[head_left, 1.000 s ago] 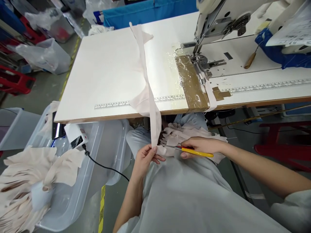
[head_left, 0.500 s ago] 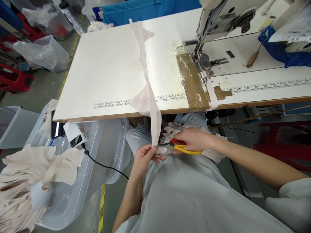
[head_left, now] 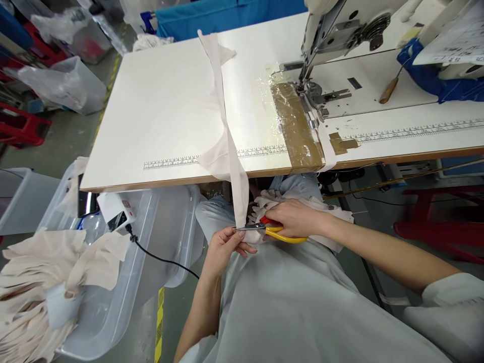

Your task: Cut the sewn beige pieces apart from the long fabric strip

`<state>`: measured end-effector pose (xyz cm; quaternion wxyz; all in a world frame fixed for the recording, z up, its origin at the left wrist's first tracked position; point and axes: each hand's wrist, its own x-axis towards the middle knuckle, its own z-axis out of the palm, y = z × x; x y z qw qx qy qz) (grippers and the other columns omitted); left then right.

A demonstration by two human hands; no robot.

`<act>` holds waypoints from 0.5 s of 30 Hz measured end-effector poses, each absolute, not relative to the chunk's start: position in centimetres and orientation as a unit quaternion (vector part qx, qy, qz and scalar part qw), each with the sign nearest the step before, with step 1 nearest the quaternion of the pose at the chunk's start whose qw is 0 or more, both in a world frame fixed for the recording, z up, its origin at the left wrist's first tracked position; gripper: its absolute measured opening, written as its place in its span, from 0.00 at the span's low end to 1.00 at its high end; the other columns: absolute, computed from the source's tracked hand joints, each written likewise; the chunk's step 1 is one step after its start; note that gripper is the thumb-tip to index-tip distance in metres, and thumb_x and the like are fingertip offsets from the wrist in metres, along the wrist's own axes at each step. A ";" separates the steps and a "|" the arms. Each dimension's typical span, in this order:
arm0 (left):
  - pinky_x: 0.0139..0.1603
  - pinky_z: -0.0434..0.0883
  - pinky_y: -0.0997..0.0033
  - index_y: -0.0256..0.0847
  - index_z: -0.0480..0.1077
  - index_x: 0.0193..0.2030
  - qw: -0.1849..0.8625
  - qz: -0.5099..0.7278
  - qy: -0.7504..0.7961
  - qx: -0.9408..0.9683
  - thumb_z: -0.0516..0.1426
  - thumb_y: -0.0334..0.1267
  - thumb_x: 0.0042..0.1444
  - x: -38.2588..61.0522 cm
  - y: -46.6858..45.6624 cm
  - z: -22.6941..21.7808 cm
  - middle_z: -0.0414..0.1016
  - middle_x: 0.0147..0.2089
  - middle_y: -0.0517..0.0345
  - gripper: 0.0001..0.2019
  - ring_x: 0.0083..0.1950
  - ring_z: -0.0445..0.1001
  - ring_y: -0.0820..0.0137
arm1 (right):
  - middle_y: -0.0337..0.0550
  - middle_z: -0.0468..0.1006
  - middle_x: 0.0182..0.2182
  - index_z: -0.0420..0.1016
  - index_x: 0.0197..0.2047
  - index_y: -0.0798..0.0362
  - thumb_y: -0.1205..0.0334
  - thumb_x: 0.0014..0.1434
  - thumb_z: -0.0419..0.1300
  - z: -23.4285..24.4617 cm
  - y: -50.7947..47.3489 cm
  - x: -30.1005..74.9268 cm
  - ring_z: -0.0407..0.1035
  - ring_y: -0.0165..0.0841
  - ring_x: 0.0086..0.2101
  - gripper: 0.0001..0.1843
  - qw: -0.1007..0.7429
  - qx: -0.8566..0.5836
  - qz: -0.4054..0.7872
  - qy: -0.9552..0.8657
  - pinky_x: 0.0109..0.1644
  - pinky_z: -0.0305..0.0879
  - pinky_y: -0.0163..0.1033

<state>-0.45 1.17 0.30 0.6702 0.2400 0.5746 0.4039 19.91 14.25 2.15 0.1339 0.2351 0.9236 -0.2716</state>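
Above and beyond both hands we see the white sewing table (head_left: 159, 111), its near edge running just over them. Up and to the right of the right hand stands the sewing machine (head_left: 340, 30), with a patch of brown tape (head_left: 297, 131) on the table in front of its needle. Left of the left hand and lower down sits a clear plastic bin (head_left: 151, 252). Further left still lies a heap of pale fabric pieces (head_left: 38, 282).

A long pale fabric strip (head_left: 227, 141) runs across the table from its far side, drops over the near edge and hangs straight down to the left hand. Under the right hand, on the person's lap, rests a smaller pile of cut pieces (head_left: 321, 214) in the same cloth.

The left hand (head_left: 223, 247) is closed in a pinch, thumb and fingers gripping the bottom end of the strip. The right hand (head_left: 293, 218) is wrapped around the yellow handles of the scissors (head_left: 264, 230), knuckles up. The blades point left and meet the strip just above the left fingertips. We cannot tell how far the blades are parted. The two hands are near each other, with only the scissors between them.

Left of the left hand, at the bin's rim, a small device (head_left: 117, 219) lies with a black cable (head_left: 162, 258) trailing from it. A printed ruler strip (head_left: 174, 163) lines the table edge above it.
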 end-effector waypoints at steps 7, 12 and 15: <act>0.30 0.71 0.70 0.38 0.73 0.51 0.508 0.381 0.674 0.377 0.61 0.58 0.57 -2.4 1.1 -0.6 0.80 0.37 0.50 0.25 0.29 0.74 0.69 | 0.41 0.70 0.23 0.67 0.26 0.52 0.45 0.62 0.60 1.4 13.6 21.3 0.61 0.32 0.24 0.21 0.120 0.269 -0.298 0.908 0.28 0.42 0.37; 0.43 0.71 0.66 0.43 0.72 0.55 0.199 0.438 0.728 0.488 0.58 0.54 0.61 -2.8 4.3 -0.6 0.72 0.53 0.46 0.22 0.50 0.71 0.62 | 0.36 0.64 0.21 0.56 0.24 0.51 0.41 0.62 0.56 0.9 11.6 23.4 0.55 0.30 0.22 0.26 0.057 0.300 -0.362 0.881 0.28 0.44 0.36; 0.49 0.70 0.65 0.42 0.75 0.44 0.206 0.470 0.688 0.514 0.58 0.53 0.61 -1.6 6.5 -0.7 0.73 0.48 0.48 0.16 0.53 0.70 0.60 | 0.36 0.63 0.21 0.52 0.25 0.50 0.40 0.63 0.54 1.0 10.5 24.1 0.54 0.30 0.23 0.26 0.026 0.320 -0.380 0.867 0.28 0.44 0.36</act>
